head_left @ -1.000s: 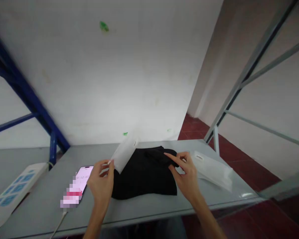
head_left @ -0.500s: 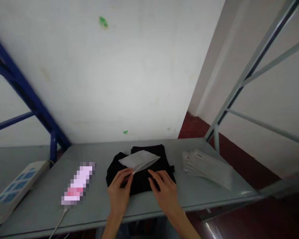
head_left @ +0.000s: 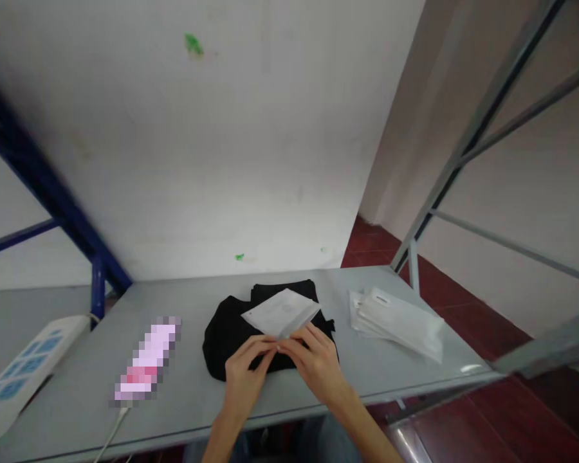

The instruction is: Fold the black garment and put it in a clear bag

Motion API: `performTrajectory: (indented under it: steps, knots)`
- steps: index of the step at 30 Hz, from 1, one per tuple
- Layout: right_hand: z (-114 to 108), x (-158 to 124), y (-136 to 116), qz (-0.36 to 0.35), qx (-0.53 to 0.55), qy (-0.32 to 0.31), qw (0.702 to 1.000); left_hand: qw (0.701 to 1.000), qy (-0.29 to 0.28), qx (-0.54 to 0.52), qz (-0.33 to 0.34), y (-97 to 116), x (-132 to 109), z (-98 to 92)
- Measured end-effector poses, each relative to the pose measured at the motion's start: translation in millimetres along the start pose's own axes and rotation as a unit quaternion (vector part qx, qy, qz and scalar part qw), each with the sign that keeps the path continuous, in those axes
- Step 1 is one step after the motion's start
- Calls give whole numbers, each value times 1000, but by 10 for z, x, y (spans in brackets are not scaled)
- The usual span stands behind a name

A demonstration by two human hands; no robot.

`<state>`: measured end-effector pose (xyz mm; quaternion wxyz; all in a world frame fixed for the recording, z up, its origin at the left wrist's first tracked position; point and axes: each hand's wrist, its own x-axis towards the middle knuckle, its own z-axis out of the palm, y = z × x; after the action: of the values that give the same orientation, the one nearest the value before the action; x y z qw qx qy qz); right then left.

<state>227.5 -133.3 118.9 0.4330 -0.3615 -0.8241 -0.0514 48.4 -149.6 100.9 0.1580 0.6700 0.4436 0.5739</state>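
Lower centre of frame: left hand (head_left: 244,378) and right hand (head_left: 318,361) pinching white bag (head_left: 280,312) over folded black garment (head_left: 265,328); garment not yet bagged.

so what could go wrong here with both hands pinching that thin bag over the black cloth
1. The left hand and right hand pinch only the near edge of the white bag, so the thin film may slip or crease.
2. The black garment is loosely bunched and could unfold.
3. The stack of bags lies near the table edge and might get knocked off.
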Motion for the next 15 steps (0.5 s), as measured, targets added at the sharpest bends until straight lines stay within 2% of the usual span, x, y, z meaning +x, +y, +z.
performTrajectory:
  steps: [4, 8, 10, 12, 15]
  knots:
    - [-116, -29, 236, 3, -50, 20, 999, 1000, 13, -9, -18, 12, 10, -80]
    - [-349, -114, 662, 73, -108, 37, 991, 996, 53, -36, -61, -31, 33, -179]
    - [-464, -186, 819, 139, -133, 50, 980, 994, 59, -54, -79, -55, 43, -163]
    - [-539, -268, 865, 229, -127, 65, 963, 992, 46, -73, -87, -55, 49, -82]
    - [-549, -384, 742, 364, 2, 48, 930, 991, 15, -100, -85, 14, 50, 128]
